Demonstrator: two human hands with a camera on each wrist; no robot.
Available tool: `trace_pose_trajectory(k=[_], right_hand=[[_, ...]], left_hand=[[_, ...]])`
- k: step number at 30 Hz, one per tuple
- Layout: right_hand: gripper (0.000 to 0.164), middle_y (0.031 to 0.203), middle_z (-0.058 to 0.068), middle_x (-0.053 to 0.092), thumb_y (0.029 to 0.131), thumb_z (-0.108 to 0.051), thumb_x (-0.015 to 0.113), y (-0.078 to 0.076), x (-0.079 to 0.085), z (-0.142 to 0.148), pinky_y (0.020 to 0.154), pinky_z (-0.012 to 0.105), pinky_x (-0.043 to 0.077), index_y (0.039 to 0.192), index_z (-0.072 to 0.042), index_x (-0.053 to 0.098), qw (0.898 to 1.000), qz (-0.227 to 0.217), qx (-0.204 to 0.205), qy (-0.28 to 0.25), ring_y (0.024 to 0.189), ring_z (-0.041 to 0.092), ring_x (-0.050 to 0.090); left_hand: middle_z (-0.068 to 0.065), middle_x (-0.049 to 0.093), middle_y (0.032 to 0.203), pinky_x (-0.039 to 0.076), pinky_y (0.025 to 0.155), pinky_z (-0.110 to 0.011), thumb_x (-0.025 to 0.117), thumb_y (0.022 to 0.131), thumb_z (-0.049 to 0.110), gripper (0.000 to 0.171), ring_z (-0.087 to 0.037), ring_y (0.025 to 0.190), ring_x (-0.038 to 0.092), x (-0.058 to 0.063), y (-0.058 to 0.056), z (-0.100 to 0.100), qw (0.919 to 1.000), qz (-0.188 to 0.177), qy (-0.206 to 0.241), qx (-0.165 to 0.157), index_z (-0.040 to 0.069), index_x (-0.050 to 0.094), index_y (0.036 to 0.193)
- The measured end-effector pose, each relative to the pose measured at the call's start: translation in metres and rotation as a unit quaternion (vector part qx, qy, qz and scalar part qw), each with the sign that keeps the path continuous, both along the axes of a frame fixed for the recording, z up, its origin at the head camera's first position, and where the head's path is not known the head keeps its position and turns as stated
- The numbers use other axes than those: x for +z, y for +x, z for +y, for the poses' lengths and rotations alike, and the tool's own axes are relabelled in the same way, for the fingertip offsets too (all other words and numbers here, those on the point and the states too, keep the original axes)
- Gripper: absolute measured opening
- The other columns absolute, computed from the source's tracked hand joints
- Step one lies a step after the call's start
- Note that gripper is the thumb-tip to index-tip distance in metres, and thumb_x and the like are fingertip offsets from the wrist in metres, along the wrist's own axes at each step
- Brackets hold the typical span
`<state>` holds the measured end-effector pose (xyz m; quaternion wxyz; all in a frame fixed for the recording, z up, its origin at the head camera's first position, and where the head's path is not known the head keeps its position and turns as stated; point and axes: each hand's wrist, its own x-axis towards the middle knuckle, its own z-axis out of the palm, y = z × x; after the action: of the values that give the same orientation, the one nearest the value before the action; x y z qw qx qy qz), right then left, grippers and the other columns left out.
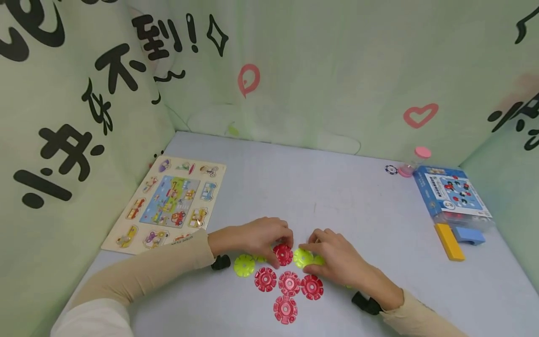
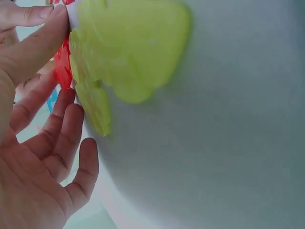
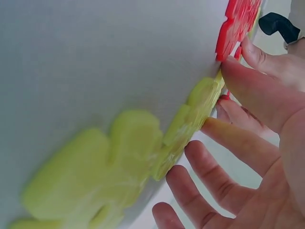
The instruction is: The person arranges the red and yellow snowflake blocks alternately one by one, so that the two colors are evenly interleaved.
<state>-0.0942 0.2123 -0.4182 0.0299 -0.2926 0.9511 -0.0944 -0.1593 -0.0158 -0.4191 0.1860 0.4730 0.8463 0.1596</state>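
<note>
While the left hand (image 1: 262, 238) pinches a red disc (image 1: 283, 255), the right hand (image 1: 340, 257) grips lime discs (image 1: 302, 258) between thumb and fingers.

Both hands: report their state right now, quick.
Left hand: closed, thumb and fingers holding a red disc at its edges.
Right hand: closed, thumb and fingers holding a yellow-green disc.

Beige sleeves (image 1: 147, 271), dark lettering (image 1: 182, 239) — white upper sleeve (image 1: 94, 319) — black wrist pieces (image 1: 221, 262).
</note>
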Motion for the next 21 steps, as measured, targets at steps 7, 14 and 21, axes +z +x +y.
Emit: trace_pose_trajectory(k=[7, 14, 21], right_hand=[[0.047, 0.099, -0.005, 0.059, 0.07, -0.047, 0.079, 0.0013, -0.0011, -0.0003, 0.069, 0.026, 0.038, 0.11, -0.023, 0.072, 1.0, 0.003, -0.005, 0.005, 0.086, 0.01, 0.048], [0.046, 0.098, -0.007, 0.059, 0.069, -0.046, 0.08, 0.0016, 0.0003, -0.0026, 0.068, 0.024, 0.039, 0.107, -0.022, 0.072, 1.0, 0.005, -0.004, 0.002, 0.084, 0.007, 0.046], [0.045, 0.097, -0.008, 0.058, 0.068, -0.045, 0.081, 0.0016, 0.0026, -0.0044, 0.068, 0.023, 0.041, 0.105, -0.021, 0.072, 1.0, -0.001, -0.01, -0.001, 0.084, 0.007, 0.046]], left_hand=[[0.015, 0.059, 0.091, 0.042, 0.07, -0.017, 0.081, 0.07, 0.043, 0.047, -0.002, 0.081, 0.05, 0.0002, 0.0041, 0.0012, 1.0, 0.004, -0.007, -0.004, 0.032, 0.064, 0.113], [0.016, 0.063, 0.085, 0.042, 0.062, -0.016, 0.079, 0.071, 0.048, 0.046, 0.001, 0.071, 0.05, -0.0006, 0.0027, 0.0021, 0.9975, 0.063, -0.016, -0.029, 0.029, 0.07, 0.111], [0.015, 0.065, 0.078, 0.041, 0.069, -0.025, 0.069, 0.072, 0.058, 0.037, -0.001, 0.073, 0.054, 0.0075, 0.0015, 0.0067, 0.9761, 0.203, -0.035, -0.071, 0.028, 0.073, 0.094]])
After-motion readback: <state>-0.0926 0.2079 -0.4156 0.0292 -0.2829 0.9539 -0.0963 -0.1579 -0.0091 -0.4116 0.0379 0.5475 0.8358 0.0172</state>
